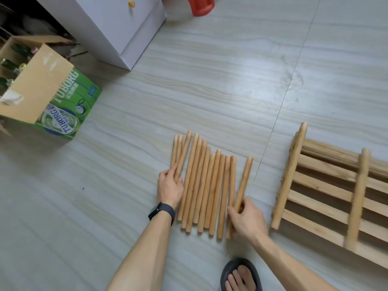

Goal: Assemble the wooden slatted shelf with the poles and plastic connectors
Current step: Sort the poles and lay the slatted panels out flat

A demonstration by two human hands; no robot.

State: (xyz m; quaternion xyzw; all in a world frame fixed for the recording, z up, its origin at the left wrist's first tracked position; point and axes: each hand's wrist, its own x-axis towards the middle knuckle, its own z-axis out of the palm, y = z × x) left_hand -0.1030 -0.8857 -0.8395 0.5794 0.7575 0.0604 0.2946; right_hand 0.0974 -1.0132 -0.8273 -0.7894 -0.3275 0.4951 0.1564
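Observation:
Several round wooden poles (206, 185) lie side by side on the grey floor in the middle. My left hand (170, 184) rests flat on the leftmost poles with fairly straight fingers. One pole (243, 183) lies slightly apart at the right of the row, and my right hand (246, 218) pinches it near its lower end. Stacked wooden slatted shelf panels (327, 185) lie on the floor to the right. No plastic connectors are in view.
An open green cardboard box (60, 101) with glass bottles stands at the left. A white cabinet (117, 28) and a red plastic stool (200, 5) are at the top. My foot in a black sandal (240, 275) is at the bottom edge.

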